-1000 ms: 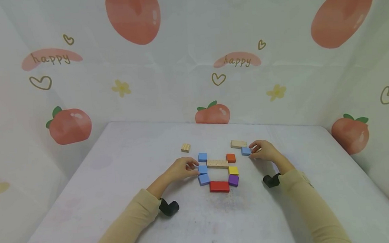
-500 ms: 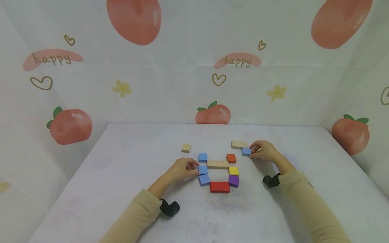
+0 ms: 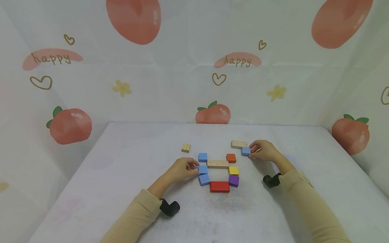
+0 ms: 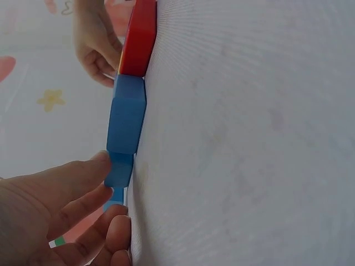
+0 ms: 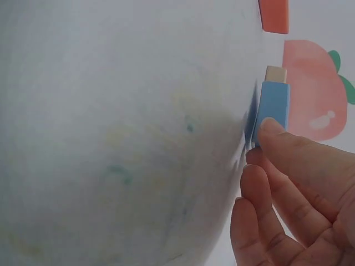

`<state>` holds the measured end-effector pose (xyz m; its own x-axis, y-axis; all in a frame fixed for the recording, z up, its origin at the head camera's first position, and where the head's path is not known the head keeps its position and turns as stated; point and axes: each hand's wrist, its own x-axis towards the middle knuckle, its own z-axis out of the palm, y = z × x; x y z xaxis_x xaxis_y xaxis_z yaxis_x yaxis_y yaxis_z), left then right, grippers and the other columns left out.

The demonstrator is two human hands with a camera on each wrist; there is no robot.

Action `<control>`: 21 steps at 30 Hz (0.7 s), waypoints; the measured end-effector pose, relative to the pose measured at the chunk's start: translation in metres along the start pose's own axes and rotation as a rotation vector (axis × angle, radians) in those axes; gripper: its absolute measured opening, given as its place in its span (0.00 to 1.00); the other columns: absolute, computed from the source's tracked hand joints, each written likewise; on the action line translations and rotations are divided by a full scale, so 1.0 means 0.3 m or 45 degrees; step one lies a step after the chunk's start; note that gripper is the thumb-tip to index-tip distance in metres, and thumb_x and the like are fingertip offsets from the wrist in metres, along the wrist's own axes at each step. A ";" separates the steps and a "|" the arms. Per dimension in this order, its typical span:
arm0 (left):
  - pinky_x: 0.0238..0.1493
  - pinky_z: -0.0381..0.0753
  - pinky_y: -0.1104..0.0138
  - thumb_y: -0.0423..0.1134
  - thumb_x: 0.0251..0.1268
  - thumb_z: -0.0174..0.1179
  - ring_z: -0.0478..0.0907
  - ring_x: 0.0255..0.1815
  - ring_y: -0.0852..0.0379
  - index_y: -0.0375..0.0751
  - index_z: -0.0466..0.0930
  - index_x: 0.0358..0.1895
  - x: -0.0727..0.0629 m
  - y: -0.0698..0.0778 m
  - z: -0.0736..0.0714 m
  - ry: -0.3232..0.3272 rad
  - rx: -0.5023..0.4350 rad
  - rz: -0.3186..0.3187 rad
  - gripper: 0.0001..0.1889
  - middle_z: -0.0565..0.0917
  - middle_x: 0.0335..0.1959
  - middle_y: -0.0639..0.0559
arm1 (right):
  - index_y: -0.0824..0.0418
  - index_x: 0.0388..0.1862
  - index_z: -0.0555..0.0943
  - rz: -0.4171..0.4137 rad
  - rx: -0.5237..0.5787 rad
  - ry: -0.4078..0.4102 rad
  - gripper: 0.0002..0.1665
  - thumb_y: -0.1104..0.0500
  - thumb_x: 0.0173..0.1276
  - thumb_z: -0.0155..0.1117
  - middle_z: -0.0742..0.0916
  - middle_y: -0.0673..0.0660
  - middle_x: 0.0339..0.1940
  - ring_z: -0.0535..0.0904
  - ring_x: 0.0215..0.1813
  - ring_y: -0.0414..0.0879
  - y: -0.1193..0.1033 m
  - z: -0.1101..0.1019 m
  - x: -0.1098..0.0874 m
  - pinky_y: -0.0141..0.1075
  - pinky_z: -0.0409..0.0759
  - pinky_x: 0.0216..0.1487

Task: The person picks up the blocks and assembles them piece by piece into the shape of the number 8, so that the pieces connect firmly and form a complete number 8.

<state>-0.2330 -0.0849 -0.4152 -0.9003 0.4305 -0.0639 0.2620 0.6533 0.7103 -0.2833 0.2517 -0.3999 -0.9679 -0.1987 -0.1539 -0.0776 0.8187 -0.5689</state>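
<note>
Your right hand (image 3: 264, 150) grasps the right blue block (image 3: 245, 151) at one end; the thumb laps its face, the index finger's contact is partly hidden; the block sits by the right end of the plank (image 3: 239, 144), outside the main group; whether its underside bears on the worktop (image 3: 132, 147) cannot be told. Your left hand (image 3: 183, 169) lightly grasps the middle blue block (image 3: 202, 169), thumb and index fingertips at its outer side; that block lies between the far blue block (image 3: 202, 157) and the near blue block (image 3: 204, 179).

Handling, as judged: both held pieces look like painted wood; expect them light, stiff and hard to damage; smooth paint may let a shallow grip slide or twist. Right grip: endwise only; taking opposite side faces, nearer the middle, should resist pivoting. Left grip: fingertips only; probably adequate for steadying; press square and softly, since a skewed push could shift the neighbouring blocks and the strip (image 3: 218, 164) just beside.
</note>
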 end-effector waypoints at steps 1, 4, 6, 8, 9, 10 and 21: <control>0.39 0.75 0.69 0.38 0.55 0.66 0.74 0.35 0.58 0.38 0.80 0.46 0.000 0.001 0.000 0.000 -0.001 -0.005 0.15 0.81 0.38 0.47 | 0.70 0.50 0.75 -0.007 -0.001 0.000 0.22 0.61 0.58 0.67 0.84 0.65 0.41 0.78 0.40 0.49 -0.001 -0.001 0.001 0.37 0.76 0.40; 0.40 0.75 0.69 0.39 0.56 0.65 0.74 0.36 0.59 0.39 0.80 0.46 -0.001 0.004 0.000 -0.004 0.000 -0.013 0.15 0.81 0.38 0.47 | 0.70 0.49 0.75 -0.023 0.000 0.002 0.22 0.61 0.59 0.67 0.84 0.66 0.41 0.79 0.41 0.50 -0.003 -0.001 0.006 0.37 0.76 0.40; 0.40 0.75 0.70 0.39 0.56 0.65 0.74 0.36 0.59 0.39 0.80 0.46 0.001 0.004 0.000 -0.008 -0.003 -0.018 0.15 0.81 0.38 0.47 | 0.69 0.49 0.75 -0.032 -0.002 0.002 0.21 0.61 0.59 0.67 0.84 0.66 0.42 0.79 0.41 0.50 -0.005 -0.001 0.009 0.38 0.77 0.41; 0.40 0.75 0.70 0.39 0.56 0.65 0.74 0.36 0.59 0.39 0.80 0.46 0.002 0.003 0.000 -0.007 -0.001 -0.012 0.15 0.81 0.38 0.47 | 0.69 0.49 0.75 -0.040 0.000 0.006 0.21 0.61 0.59 0.67 0.84 0.66 0.42 0.80 0.41 0.51 -0.007 -0.001 0.012 0.38 0.78 0.41; 0.40 0.75 0.70 0.39 0.56 0.65 0.74 0.36 0.59 0.38 0.80 0.46 0.002 0.003 0.000 -0.007 0.000 -0.010 0.15 0.81 0.38 0.47 | 0.70 0.49 0.75 -0.041 -0.003 0.006 0.21 0.61 0.59 0.66 0.84 0.66 0.42 0.80 0.42 0.51 -0.009 0.000 0.013 0.38 0.78 0.41; 0.40 0.75 0.69 0.39 0.56 0.65 0.74 0.36 0.59 0.38 0.80 0.46 0.002 0.003 0.000 -0.005 0.002 -0.008 0.15 0.81 0.38 0.47 | 0.70 0.49 0.75 -0.047 -0.008 0.007 0.21 0.61 0.59 0.66 0.84 0.66 0.42 0.80 0.42 0.52 -0.012 0.000 0.013 0.39 0.78 0.41; 0.40 0.75 0.70 0.39 0.56 0.65 0.74 0.36 0.59 0.39 0.80 0.46 -0.001 0.002 0.003 0.003 0.005 -0.011 0.15 0.81 0.38 0.48 | 0.70 0.49 0.75 -0.113 -0.007 0.023 0.20 0.62 0.59 0.66 0.85 0.67 0.41 0.80 0.44 0.55 -0.043 0.006 0.016 0.41 0.79 0.44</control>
<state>-0.2324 -0.0841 -0.4152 -0.9034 0.4234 -0.0678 0.2558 0.6591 0.7072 -0.2864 0.2393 -0.3948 -0.9613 -0.2608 -0.0886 -0.1645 0.8015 -0.5750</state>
